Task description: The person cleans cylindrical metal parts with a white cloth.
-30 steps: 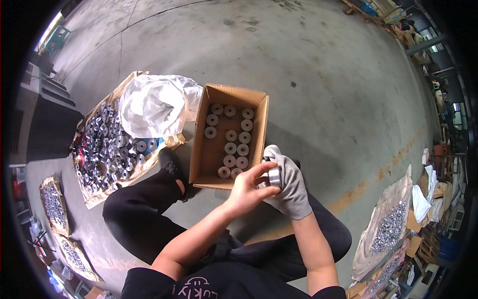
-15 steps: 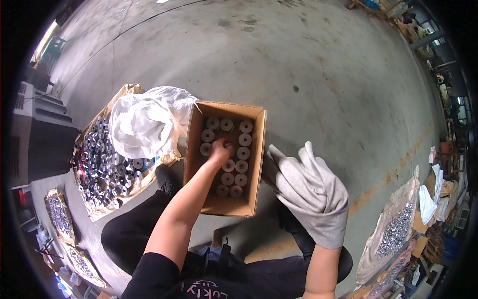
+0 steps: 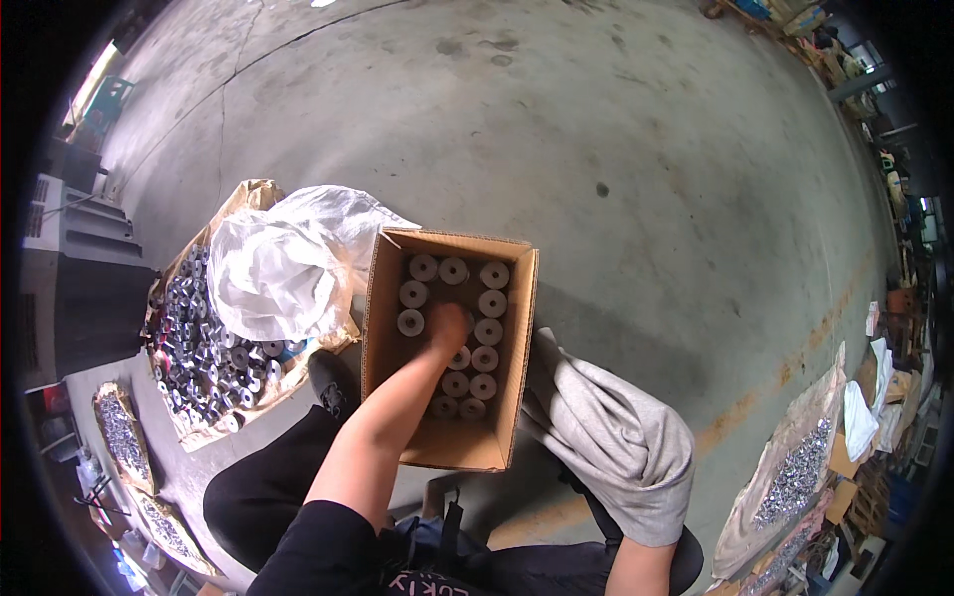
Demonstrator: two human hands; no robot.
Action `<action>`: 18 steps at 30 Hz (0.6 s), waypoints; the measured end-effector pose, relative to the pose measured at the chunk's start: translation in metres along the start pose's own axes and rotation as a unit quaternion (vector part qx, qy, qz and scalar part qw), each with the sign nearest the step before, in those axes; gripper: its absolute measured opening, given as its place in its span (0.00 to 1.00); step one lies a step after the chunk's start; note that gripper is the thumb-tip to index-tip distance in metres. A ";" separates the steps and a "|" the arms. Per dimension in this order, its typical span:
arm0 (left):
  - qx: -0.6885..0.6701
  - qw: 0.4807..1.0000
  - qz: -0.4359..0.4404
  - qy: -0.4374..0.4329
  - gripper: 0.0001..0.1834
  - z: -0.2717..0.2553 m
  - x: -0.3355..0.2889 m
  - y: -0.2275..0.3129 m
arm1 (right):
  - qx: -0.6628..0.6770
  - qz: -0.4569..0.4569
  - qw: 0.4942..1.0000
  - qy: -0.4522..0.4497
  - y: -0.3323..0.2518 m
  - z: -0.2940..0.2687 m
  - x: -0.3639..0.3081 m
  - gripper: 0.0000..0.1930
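Observation:
An open cardboard box (image 3: 449, 449) stands on the concrete floor in front of my knees. Rows of round grey metal parts (image 3: 492, 303) stand upright inside it. My bare left hand (image 3: 447, 324) reaches down into the middle of the box and rests on the parts, its fingers curled under and hidden. My right hand (image 3: 596, 427), in a loose grey glove, lies flat with its fingers stretched out. It sits just outside the box's right wall and holds nothing that I can see.
A white plastic bag (image 3: 268, 273) lies crumpled left of the box, over a sheet heaped with shiny metal parts (image 3: 199, 343). More heaps of small parts (image 3: 795, 482) lie on sheets at the right. A dark machine (image 3: 89, 298) stands far left. Bare concrete floor (image 3: 596, 129) stretches beyond the box.
My left hand left the gloved right hand, went down into the box and shifted slightly toward me. The gloved hand dropped lower beside the box's right wall.

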State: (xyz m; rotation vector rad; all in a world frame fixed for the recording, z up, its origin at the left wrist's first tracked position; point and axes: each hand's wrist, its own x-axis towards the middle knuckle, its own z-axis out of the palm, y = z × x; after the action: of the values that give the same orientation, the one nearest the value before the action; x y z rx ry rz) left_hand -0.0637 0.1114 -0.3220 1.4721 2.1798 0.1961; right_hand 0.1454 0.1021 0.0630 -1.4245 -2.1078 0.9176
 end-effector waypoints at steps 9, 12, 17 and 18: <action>-0.161 0.958 -0.190 0.141 0.26 -0.024 0.033 0.022 | 0.117 0.114 0.986 -0.017 0.001 0.005 0.000 0.25; -0.265 0.895 -0.338 0.121 0.30 -0.023 0.048 0.048 | 0.146 0.154 0.977 -0.018 0.006 0.007 -0.002 0.26; -0.251 0.908 -0.329 0.072 0.27 -0.018 0.059 0.033 | -0.052 0.009 0.998 -0.017 0.027 0.009 -0.006 0.26; -0.253 0.909 -0.325 0.066 0.27 -0.019 0.059 0.042 | -0.057 0.013 0.998 -0.014 0.030 0.008 -0.007 0.26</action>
State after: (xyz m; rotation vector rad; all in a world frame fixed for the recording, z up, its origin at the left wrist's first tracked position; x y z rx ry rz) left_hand -0.0552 0.1841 -0.3085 0.4265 2.3525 0.5823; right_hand 0.1614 0.1013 0.0359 -1.5070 -2.1983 0.8449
